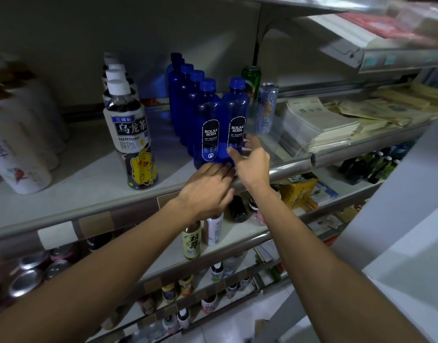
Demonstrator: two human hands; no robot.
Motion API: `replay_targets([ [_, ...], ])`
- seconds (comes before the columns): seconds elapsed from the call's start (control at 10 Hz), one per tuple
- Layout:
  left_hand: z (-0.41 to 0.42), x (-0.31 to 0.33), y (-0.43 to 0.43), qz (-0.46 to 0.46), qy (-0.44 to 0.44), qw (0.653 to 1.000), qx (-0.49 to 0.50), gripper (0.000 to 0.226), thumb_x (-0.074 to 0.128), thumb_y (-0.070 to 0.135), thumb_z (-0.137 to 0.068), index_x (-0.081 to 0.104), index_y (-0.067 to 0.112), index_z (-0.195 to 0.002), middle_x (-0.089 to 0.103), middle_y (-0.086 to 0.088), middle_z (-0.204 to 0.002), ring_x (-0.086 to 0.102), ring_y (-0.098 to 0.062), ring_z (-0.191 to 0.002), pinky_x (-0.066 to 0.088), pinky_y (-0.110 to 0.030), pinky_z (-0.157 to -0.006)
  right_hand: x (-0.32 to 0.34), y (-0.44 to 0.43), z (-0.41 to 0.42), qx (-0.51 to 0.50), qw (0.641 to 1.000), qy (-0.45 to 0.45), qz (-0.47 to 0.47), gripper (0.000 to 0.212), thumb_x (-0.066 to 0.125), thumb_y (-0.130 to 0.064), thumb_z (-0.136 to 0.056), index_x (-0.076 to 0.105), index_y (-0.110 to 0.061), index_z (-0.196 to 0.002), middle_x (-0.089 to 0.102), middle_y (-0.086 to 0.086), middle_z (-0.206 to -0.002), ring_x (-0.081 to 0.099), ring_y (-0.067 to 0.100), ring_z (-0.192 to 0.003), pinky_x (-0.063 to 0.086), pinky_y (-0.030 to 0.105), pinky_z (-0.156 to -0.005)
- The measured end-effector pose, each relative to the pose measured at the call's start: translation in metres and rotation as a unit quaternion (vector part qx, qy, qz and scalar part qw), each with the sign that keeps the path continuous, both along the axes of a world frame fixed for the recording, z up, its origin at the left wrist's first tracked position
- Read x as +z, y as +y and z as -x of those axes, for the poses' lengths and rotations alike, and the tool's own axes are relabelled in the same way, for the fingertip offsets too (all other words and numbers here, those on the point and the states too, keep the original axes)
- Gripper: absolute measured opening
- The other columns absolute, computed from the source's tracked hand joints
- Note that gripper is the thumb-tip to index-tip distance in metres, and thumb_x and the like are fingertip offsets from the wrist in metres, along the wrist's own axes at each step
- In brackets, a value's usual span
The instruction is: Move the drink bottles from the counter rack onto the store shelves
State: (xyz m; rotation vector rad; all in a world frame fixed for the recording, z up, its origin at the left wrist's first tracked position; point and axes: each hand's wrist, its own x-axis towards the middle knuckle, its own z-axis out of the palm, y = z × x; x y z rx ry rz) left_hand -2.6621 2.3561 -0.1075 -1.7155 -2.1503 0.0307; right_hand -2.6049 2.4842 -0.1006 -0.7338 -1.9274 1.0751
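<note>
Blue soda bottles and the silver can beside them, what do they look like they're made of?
The blue soda bottles look like glossy, translucent tinted plastic: light passes through the walls, highlights sit on the shoulders, and the caps are opaque blue. The silver can appears to be thin metal, probably aluminium, judging by its bright top rim and its printed, faintly shiny side.

On the shelf (89,174), the soda row (188,95) runs front to back, a single bottle (236,112) just right of its front. Tea bottles (129,125) line up to the left; cans (266,107) stand behind right, paper stacks (319,122) farther right. At the front edge, the left hand (208,189) touches the row's base and the right hand (250,162) holds the single bottle.
</note>
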Motion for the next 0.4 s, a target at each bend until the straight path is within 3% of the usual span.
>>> replay_targets([
  [0.1, -0.002, 0.001, -0.003, -0.009, -0.001, 1.0, -0.002, 0.052, 0.032, 0.042, -0.096, 0.05, 0.011, -0.133, 0.055, -0.008, -0.133, 0.046, -0.021, -0.124, 0.026, -0.035, -0.11, 0.003, -0.002, -0.004, 0.004, 1.0, -0.018, 0.008, 0.036, 0.072, -0.019, -0.088, 0.058, -0.015, -0.121, 0.065, -0.003, -0.11, 0.057, 0.008, -0.098, 0.043, 0.018, -0.08],
  [0.2, 0.0, 0.004, -0.011, -0.019, -0.023, 1.0, -0.003, 0.052, 0.029, 0.042, -0.096, 0.047, 0.015, -0.136, 0.054, -0.005, -0.135, 0.044, -0.02, -0.126, 0.022, -0.035, -0.112, 0.001, -0.009, -0.014, -0.012, 0.998, -0.06, -0.024, 0.027, 0.068, -0.021, -0.09, 0.062, -0.013, -0.116, 0.064, -0.003, -0.107, 0.057, 0.01, -0.098, 0.04, 0.011, -0.077],
  [0.3, 0.004, 0.004, -0.027, -0.021, -0.04, 0.999, -0.004, 0.049, 0.032, 0.041, -0.097, 0.044, 0.018, -0.138, 0.051, -0.002, -0.14, 0.04, -0.019, -0.131, 0.018, -0.035, -0.113, -0.003, -0.022, -0.028, -0.039, 0.984, -0.134, -0.114, 0.026, 0.061, -0.022, -0.093, 0.065, -0.01, -0.115, 0.064, 0.006, -0.117, 0.057, 0.02, -0.11, 0.047, 0.028, -0.09],
  [0.4, 0.005, 0.008, -0.035, -0.019, -0.046, 0.999, 0.014, 0.049, 0.032, 0.041, -0.098, 0.041, 0.019, -0.141, 0.047, -0.004, -0.144, 0.039, -0.02, -0.133, 0.02, -0.036, -0.113, -0.001, -0.033, -0.033, -0.02, 0.971, -0.181, -0.155, 0.029, 0.06, -0.022, -0.092, 0.065, -0.012, -0.119, 0.063, 0.007, -0.119, 0.055, 0.021, -0.113, 0.046, 0.032, -0.093],
])
